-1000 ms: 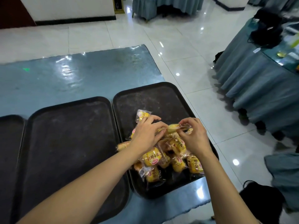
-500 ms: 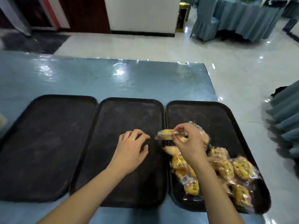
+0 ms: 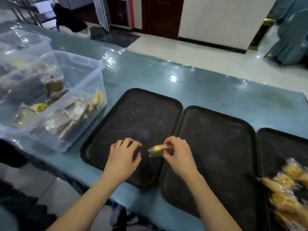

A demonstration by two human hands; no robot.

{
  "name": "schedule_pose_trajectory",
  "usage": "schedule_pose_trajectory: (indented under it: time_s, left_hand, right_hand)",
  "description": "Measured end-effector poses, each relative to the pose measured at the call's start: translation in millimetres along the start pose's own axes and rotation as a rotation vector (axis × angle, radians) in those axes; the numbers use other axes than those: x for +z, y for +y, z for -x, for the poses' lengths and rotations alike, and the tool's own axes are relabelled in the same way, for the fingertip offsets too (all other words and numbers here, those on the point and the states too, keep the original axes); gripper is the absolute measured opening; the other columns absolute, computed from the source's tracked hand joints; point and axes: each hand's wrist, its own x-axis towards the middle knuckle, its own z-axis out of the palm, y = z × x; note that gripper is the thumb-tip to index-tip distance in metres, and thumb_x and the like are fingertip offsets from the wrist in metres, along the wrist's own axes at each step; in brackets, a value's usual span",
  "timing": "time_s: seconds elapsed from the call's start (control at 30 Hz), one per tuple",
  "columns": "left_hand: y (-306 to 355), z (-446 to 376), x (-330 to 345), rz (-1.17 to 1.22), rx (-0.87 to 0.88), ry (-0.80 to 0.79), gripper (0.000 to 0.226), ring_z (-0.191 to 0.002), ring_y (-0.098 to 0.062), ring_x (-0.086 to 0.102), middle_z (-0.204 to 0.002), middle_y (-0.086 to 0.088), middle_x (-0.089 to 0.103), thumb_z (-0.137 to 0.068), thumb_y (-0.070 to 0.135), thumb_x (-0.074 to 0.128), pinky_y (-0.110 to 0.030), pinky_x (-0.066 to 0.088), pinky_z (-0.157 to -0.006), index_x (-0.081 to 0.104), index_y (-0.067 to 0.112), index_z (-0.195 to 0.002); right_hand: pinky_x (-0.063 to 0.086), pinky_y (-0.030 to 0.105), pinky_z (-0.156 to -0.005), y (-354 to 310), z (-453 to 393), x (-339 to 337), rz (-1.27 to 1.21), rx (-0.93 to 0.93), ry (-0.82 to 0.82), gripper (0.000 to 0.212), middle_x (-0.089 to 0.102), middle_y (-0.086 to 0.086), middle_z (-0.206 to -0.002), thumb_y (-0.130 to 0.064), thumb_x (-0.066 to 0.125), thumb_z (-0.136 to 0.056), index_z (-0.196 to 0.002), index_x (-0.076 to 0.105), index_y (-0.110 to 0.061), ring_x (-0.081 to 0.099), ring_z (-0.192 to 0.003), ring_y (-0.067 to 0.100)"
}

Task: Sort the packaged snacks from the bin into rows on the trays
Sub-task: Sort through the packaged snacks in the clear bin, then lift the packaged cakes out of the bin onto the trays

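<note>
Hands over dark trays, one carrying a wrapped snack.

Clear bin point(image 3: 50, 100) of packets far left on the table point(image 3: 208, 90); left hand point(image 3: 122, 157) loosely curled, holding nothing, over the left tray point(image 3: 133, 114); right hand point(image 3: 179, 153) pinches a yellow snack point(image 3: 157, 150) in crinkly clear wrap above the tray seam; slippery film could slide free; remaining snacks point(image 3: 286, 189) heaped far right.

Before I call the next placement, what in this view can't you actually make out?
- Snack pile, head view: cut off by the right and bottom edges, count unknown.
- Clear bin: cloudy walls and blur hide what the packets are.
- Packet pinched by right hand: label too blurred; fingers cover its right end.
- Left hand: contact with tray unclear.
</note>
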Motion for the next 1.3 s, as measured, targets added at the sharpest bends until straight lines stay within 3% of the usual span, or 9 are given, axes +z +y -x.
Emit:
schedule_pose_trajectory:
  time_s: [0.13,0.23,0.43,0.67,0.8,0.93,1.0,1.17,1.3]
  left_hand:
    - [-76.6,2.3,-14.8,-0.012,-0.029,-0.005,0.026,-0.099,-0.027,0.058,-0.111,0.005,0.061,-0.089,0.032,0.067,-0.043,0.044,-0.088,0.068,0.027,-0.114]
    - [-118.5,4.4,-24.3,-0.011,-0.04,-0.018,0.026,-0.099,-0.027,0.057,-0.111,0.004,0.061,-0.089,0.031,0.067,-0.044,0.043,-0.088,0.067,0.027,-0.114]
    - [-164.8,-0.7,-42.0,0.043,0.001,-0.046,0.027,-0.101,-0.024,0.054,-0.115,0.006,0.058,-0.092,0.034,0.06,-0.039,0.041,-0.091,0.065,0.028,-0.118]
    - [-187.9,-13.8,-85.7,0.085,0.051,-0.033,0.034,-0.115,-0.02,0.048,-0.128,0.007,0.054,-0.096,0.039,0.052,-0.036,0.04,-0.099,0.059,0.031,-0.129]
    - [-207.6,-21.9,-129.9,0.036,0.098,0.014,0.037,-0.119,-0.016,0.046,-0.128,0.01,0.052,-0.094,0.041,0.046,-0.034,0.04,-0.103,0.056,0.035,-0.129]
    - [-242.1,-37.3,-173.8,-0.072,0.089,0.03,0.04,-0.112,-0.019,0.049,-0.124,0.008,0.054,-0.089,0.037,0.039,-0.037,0.043,-0.096,0.058,0.032,-0.125]
    - [-272.2,-54.6,-190.1,-0.163,0.042,-0.029,0.044,-0.109,-0.022,0.049,-0.123,0.006,0.055,-0.089,0.036,0.034,-0.039,0.042,-0.094,0.059,0.031,-0.125]
    - [-373.4,-105.9,-200.3,-0.323,-0.06,-0.29,0.033,-0.12,-0.023,0.048,-0.133,0.006,0.052,-0.099,0.035,0.048,-0.037,0.039,-0.097,0.053,0.033,-0.131]
    - [-443.1,-138.6,-187.2,-0.434,-0.031,-0.465,0.045,-0.133,-0.027,0.045,-0.148,-0.002,0.045,-0.102,0.035,0.042,-0.041,0.039,-0.105,0.041,0.026,-0.146]
  right_hand:
    - [0.042,0.033,-0.085,-46.0,-25.2,77.1,0.232,-0.019,-0.001,0.027,0.055,-0.012,-0.096,-0.027,0.074,-0.082,-0.099,0.053,-0.034,0.049,-0.09,0.014]
    - [0.038,0.036,-0.086,-58.7,-26.8,121.6,0.407,0.023,-0.138,0.032,0.059,-0.006,-0.111,-0.03,0.07,-0.084,-0.113,0.057,-0.028,0.053,-0.103,0.021]
    - [0.036,0.038,-0.092,-62.3,0.6,171.4,0.402,0.135,-0.353,0.05,0.056,-0.012,-0.122,-0.065,0.057,-0.083,-0.125,0.056,-0.039,0.051,-0.115,0.019]
    - [0.04,0.039,-0.094,-118.4,-66.6,148.7,0.188,0.113,-0.156,0.027,0.06,-0.008,-0.118,-0.036,0.06,-0.096,-0.123,0.06,-0.034,0.055,-0.112,0.019]
    - [0.047,0.046,-0.096,-179.0,-122.1,129.3,-0.014,-0.031,-0.015,0.023,0.061,-0.006,-0.108,-0.027,0.066,-0.094,-0.117,0.065,-0.027,0.059,-0.105,0.021]
    - [0.051,0.042,-0.092,-237.3,-161.5,119.5,-0.145,-0.162,0.047,0.023,0.059,-0.009,-0.101,-0.021,0.069,-0.092,-0.115,0.067,-0.025,0.061,-0.097,0.014]
    - [0.051,0.037,-0.09,-263.5,-178.1,121.0,-0.173,-0.206,0.036,0.022,0.06,-0.01,-0.1,-0.019,0.069,-0.092,-0.113,0.068,-0.024,0.061,-0.094,0.01]
    - [0.049,0.029,-0.09,-312.7,-222.2,140.5,-0.125,-0.27,-0.015,0.021,0.063,-0.01,-0.106,-0.023,0.068,-0.092,-0.113,0.07,-0.024,0.059,-0.093,0.004]
    - [0.047,0.041,-0.096,-352.4,-263.3,175.4,-0.012,-0.262,-0.091,0.02,0.062,-0.003,-0.107,-0.023,0.066,-0.095,-0.114,0.069,-0.021,0.06,-0.1,0.015]
